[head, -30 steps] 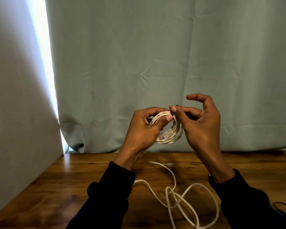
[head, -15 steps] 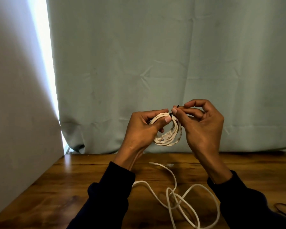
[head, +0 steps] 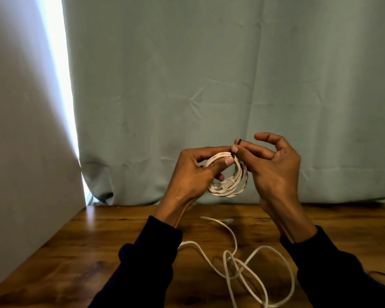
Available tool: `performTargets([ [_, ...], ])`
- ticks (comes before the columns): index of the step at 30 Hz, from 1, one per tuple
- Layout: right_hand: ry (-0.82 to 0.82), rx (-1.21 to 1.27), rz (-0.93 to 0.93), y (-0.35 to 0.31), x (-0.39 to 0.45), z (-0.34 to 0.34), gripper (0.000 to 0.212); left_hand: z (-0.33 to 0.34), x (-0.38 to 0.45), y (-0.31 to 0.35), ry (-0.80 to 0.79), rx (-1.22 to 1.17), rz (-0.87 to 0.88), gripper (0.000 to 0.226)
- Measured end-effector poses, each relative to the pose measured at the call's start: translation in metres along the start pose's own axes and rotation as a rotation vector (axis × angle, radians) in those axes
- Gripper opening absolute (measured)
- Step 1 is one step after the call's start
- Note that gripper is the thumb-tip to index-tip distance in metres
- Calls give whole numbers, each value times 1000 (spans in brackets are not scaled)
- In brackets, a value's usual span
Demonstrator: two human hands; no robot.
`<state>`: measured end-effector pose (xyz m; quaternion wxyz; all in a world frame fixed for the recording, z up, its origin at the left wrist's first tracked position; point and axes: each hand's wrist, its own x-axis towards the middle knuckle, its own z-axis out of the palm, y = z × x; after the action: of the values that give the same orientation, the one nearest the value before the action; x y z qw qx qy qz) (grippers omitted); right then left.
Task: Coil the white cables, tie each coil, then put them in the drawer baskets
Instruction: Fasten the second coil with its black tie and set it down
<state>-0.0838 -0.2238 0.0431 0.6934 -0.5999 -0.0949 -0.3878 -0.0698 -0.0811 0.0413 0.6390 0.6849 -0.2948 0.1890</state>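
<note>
Both hands, left hand (head: 191,174) and right hand (head: 273,172), hold the coiled white cable (head: 229,174)

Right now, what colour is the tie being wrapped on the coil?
Black, on the white coil; tie shows best in the head view.

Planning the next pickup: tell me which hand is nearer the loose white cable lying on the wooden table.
Cannot tell. Left hand and right hand are both raised above the loose white cable, holding the coiled white cable.
</note>
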Motion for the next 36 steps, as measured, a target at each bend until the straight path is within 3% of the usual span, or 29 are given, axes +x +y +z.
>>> performTargets([
  [6,-22,173,179,-8,10,-8,49,-5,2,-5,-21,-2,-62,23],
  [13,-65,-150,123,-2,15,-11,32,-4,3,-11,22,23,-51,16],
  [18,-233,-310,217,-3,18,-14,36,-4,4,-8,44,-32,-3,18],
  [22,-464,-267,282,-4,18,-18,37,-5,3,-6,16,-71,19,17],
  [26,-395,-112,146,3,20,-18,24,-5,3,-7,12,-66,6,17],
  [36,-122,-365,-343,10,13,-12,15,0,2,-5,20,-49,-59,24],
])
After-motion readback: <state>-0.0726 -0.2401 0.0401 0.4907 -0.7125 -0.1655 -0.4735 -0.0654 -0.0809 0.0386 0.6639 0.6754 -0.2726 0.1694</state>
